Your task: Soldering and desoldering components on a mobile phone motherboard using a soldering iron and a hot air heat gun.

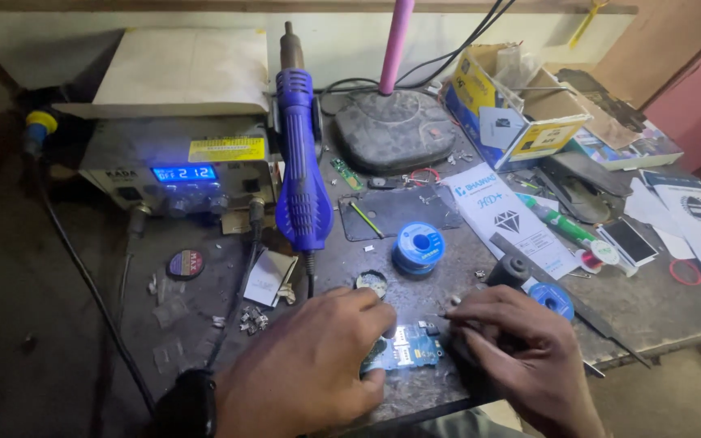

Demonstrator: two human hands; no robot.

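Small blue circuit board point(412, 350), lit, w/ metal slots.

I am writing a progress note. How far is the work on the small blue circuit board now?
Done: the blue circuit board lies bare on the bench, and the station display is lit. In hand: the left hand steadies the board while the right hand brings a thin tool to its edge. Left: the blue hot-air handle sits in its holder, and the solder spool lies apart.
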